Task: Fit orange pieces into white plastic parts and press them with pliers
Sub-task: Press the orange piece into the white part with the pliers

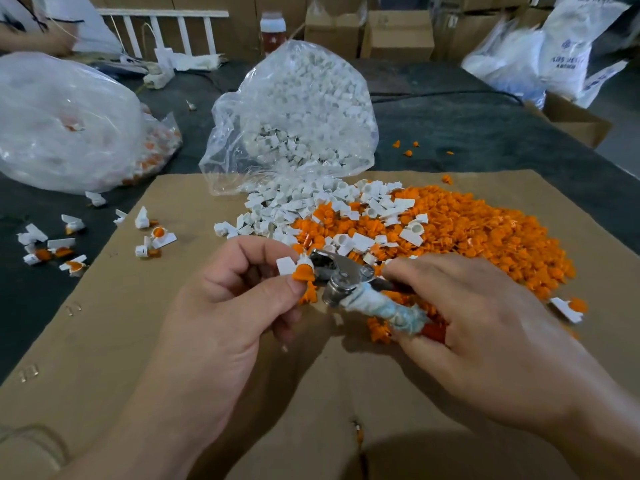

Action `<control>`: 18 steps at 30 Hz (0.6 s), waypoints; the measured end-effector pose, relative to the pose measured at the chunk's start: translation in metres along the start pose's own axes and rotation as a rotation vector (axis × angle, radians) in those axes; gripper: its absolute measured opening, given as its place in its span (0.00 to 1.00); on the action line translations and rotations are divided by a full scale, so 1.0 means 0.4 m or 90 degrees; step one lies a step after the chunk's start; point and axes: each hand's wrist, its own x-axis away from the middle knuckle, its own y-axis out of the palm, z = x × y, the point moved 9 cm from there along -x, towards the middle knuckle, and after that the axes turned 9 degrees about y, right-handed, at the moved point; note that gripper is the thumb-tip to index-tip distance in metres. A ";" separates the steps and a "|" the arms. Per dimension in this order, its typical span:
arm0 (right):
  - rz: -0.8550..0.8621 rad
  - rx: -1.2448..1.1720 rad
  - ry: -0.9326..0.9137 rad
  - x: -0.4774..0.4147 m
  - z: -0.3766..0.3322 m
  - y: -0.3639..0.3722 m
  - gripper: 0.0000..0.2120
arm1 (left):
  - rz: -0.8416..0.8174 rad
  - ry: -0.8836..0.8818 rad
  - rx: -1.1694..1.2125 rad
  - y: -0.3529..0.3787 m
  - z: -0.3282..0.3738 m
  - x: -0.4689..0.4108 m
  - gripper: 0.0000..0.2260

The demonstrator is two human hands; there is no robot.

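Observation:
My left hand [228, 306] pinches a white plastic part [289, 265] with an orange piece [302, 272] fitted in it. My right hand [474, 313] grips the cloth-wrapped handles of metal pliers [341, 271], whose jaws sit around the part. Behind the hands a big heap of loose orange pieces [478, 230] lies on a cardboard sheet [145, 327]. Loose white parts [298, 206] spill from an open clear bag [294, 112] onto that heap.
Several assembled white-and-orange parts [62, 251] lie scattered at the left, one more [568, 308] at the right. A large clear bag [65, 126] sits far left. Cardboard boxes [398, 32], white bags [547, 53] and a person's arm [31, 36] line the back.

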 end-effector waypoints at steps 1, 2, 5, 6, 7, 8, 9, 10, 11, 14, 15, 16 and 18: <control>0.001 0.000 -0.002 0.001 -0.001 0.000 0.24 | -0.003 0.000 0.001 0.001 0.000 0.000 0.07; 0.003 -0.002 -0.003 0.001 -0.002 -0.002 0.24 | -0.005 0.000 0.003 0.002 0.001 0.000 0.07; 0.010 -0.005 -0.011 0.002 -0.008 -0.006 0.22 | -0.003 0.005 -0.004 0.003 0.006 0.001 0.07; 0.012 -0.004 -0.013 0.001 -0.009 -0.006 0.22 | -0.002 0.009 -0.013 0.005 0.008 0.001 0.07; 0.013 -0.005 -0.013 0.001 -0.009 -0.006 0.22 | -0.002 0.013 -0.021 0.006 0.011 0.001 0.07; 0.012 -0.006 -0.012 0.000 -0.009 -0.005 0.22 | -0.005 0.017 -0.027 0.008 0.013 0.001 0.07; 0.011 -0.008 -0.010 0.000 -0.008 -0.005 0.22 | -0.008 0.019 -0.033 0.010 0.016 0.002 0.07; 0.007 -0.011 -0.009 0.000 -0.007 -0.004 0.22 | -0.012 0.021 -0.040 0.011 0.018 0.002 0.07; 0.002 -0.013 -0.008 0.000 -0.006 -0.002 0.22 | -0.016 0.024 -0.046 0.012 0.019 0.002 0.08; -0.016 -0.019 -0.001 -0.001 -0.004 0.002 0.21 | -0.021 0.022 -0.049 0.012 0.018 0.003 0.07; -0.022 -0.020 0.001 -0.001 -0.002 0.003 0.21 | -0.024 0.021 -0.047 0.011 0.015 0.003 0.06; -0.026 -0.021 0.003 -0.001 -0.002 0.005 0.21 | -0.028 0.020 -0.046 0.011 0.013 0.003 0.06; -0.035 -0.020 0.008 -0.002 0.000 0.007 0.20 | -0.038 0.018 -0.050 0.010 0.009 0.003 0.06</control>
